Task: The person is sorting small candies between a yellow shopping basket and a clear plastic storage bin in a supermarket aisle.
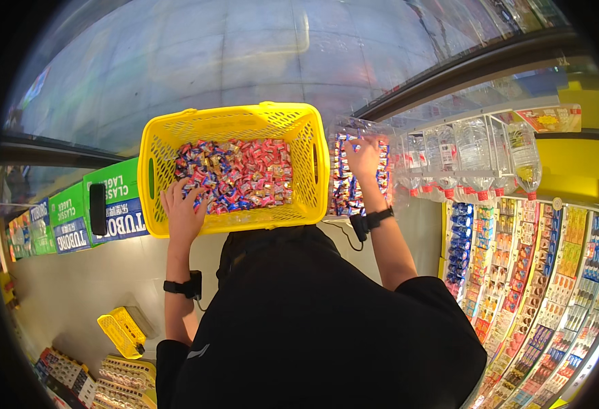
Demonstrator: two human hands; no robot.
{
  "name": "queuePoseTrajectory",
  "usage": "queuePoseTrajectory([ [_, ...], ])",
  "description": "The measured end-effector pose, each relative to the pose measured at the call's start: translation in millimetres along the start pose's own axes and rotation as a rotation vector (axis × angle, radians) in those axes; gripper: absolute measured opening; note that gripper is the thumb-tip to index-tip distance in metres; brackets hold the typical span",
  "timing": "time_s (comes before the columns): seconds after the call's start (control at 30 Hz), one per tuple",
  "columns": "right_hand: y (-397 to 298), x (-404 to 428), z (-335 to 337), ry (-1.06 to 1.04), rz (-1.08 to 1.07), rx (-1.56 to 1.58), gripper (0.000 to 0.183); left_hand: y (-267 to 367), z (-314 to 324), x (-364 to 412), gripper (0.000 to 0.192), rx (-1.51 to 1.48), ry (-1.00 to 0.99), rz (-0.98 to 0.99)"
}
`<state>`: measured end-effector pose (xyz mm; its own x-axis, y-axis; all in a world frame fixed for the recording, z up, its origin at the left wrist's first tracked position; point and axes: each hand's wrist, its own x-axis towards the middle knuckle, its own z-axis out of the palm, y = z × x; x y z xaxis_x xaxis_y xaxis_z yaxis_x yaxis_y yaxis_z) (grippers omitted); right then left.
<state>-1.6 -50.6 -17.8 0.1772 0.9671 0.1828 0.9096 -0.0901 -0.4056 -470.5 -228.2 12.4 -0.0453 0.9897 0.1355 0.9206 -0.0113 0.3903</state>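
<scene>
A yellow plastic shopping basket (235, 220) in front of me holds many small wrapped candies (238, 174), red, pink, blue and gold. My left hand (183, 212) reaches over its near left side, fingers spread and bent at the candies; no candy shows plainly held. To the right stands a clear plastic box (363, 125) with blue, red and white wrapped candies (341, 189) laid in rows. My right hand (365, 158) is over the far part of those rows, fingers bent down. Whether its fingertips pinch a candy is hidden.
Green and blue beer cartons (115, 199) stand left of the basket, with a black phone-like slab (98, 209) on them. A white rack (448, 176) of clear bottles is at right, above snack shelves (524, 286). Another yellow basket (123, 332) stands on the floor behind me.
</scene>
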Motion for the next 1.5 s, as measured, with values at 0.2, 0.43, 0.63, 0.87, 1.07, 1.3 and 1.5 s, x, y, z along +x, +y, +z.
queuePoseTrajectory([
  [0.2,-186,-35,-69,-0.333,-0.436,0.319,0.023,-31,-6,-18,0.031,-0.149,0.033,-0.038],
  [0.43,-240,-89,82,-1.129,-0.886,-0.308,0.03,-24,-7,-15,0.027,-0.156,0.045,0.04],
  [0.63,-232,-121,149,-1.294,-0.752,-0.638,0.067,-21,-13,-16,0.024,-0.191,0.103,0.04],
  [0.87,-224,-134,169,-1.267,-0.693,-0.648,0.061,-23,-13,-20,0.019,-0.201,0.168,0.04],
  [1.07,-225,-125,183,-1.223,-0.591,-0.683,0.061,-20,-12,-14,0.02,-0.204,0.161,0.055],
  [1.3,-260,-68,132,-1.302,-0.588,-0.445,0.037,-22,-10,-16,0.026,-0.172,0.149,0.084],
  [1.5,-262,-65,24,-1.324,-0.491,0.196,0.034,25,-33,11,0.032,-0.223,0.163,0.305],
])
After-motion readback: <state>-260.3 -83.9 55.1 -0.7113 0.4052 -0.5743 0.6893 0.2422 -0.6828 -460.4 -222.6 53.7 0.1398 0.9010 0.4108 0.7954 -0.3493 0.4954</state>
